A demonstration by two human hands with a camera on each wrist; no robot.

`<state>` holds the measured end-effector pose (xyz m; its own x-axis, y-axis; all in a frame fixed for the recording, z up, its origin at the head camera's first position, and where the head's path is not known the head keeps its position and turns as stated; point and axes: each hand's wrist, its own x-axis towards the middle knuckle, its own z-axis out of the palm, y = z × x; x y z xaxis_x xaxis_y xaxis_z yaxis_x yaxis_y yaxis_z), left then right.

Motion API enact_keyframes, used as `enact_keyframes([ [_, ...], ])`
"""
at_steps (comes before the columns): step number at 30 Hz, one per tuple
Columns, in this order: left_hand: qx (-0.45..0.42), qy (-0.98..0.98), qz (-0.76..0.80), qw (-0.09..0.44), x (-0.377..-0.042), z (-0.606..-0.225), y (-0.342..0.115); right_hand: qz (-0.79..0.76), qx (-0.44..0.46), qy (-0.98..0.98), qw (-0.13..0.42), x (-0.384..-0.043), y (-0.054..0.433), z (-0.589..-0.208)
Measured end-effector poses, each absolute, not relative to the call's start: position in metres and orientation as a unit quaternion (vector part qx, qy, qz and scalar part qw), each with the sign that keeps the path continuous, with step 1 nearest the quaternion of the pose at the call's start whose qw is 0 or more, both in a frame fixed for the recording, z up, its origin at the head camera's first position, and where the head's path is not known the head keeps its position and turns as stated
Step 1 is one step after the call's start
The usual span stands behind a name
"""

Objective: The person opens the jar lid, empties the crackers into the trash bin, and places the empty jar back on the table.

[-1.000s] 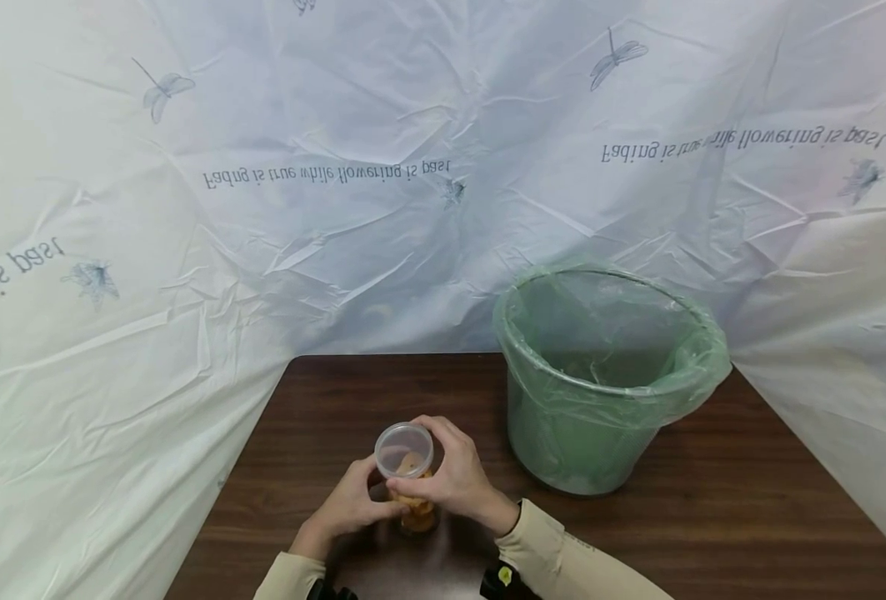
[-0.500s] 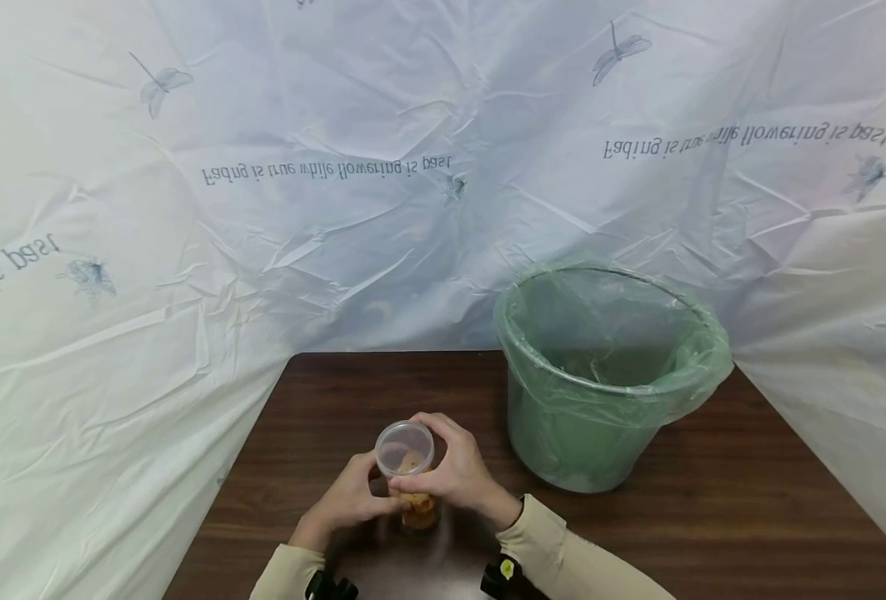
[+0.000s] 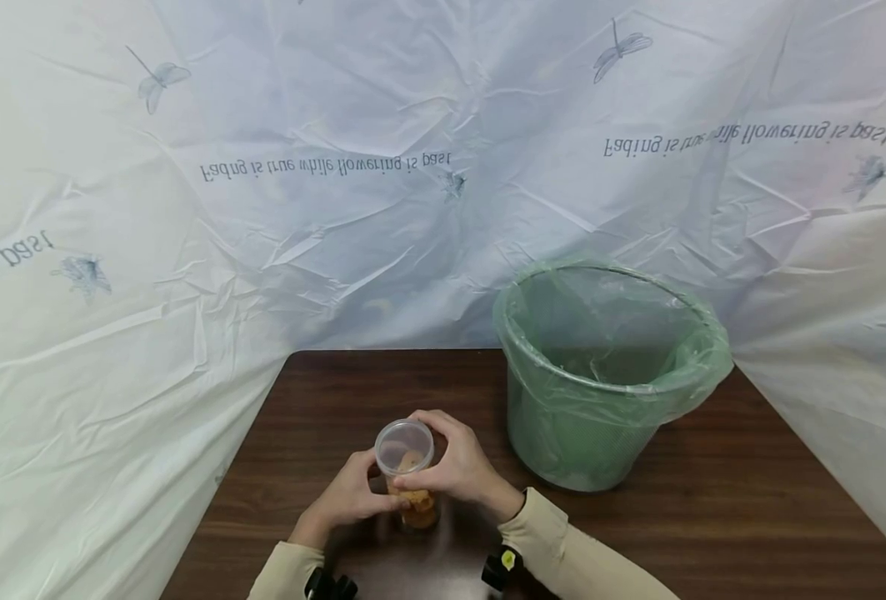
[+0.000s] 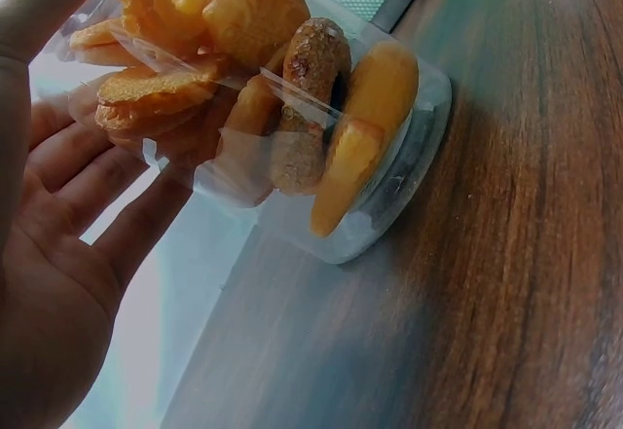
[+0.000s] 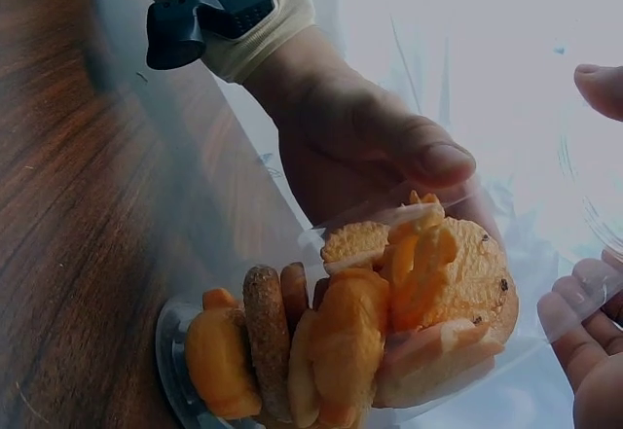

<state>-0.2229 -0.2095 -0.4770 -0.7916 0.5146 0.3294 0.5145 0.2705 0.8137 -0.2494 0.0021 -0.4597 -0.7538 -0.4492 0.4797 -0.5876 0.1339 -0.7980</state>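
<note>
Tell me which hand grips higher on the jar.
The right hand, which spans the top of the jar; the left hand holds it lower down.

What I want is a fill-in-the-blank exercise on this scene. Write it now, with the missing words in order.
The bin liner is ____ in colour.
The hand nearer the rim of the clear container is the person's ____ one.
Writing on the white sheet says "while ____ is past".
Missing words: green; right; flowering.

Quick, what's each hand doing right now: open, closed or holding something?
Left hand: holding a clear cylindrical plastic jar of orange-brown snacks.
Right hand: holding the same jar around its round top.
</note>
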Motion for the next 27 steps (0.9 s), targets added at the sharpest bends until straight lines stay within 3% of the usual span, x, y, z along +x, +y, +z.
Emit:
enact_keyframes([
  [9,0.315,0.8,0.511,0.009,-0.222,-0.474,-0.211,0.564,0.37,-0.736,0.048,-0.254,0.002,-0.459],
  [27,0.325,0.798,0.508,0.007,-0.223,-0.474,-0.212,0.599,0.407,-0.689,-0.032,-0.263,0.006,-0.454],
])
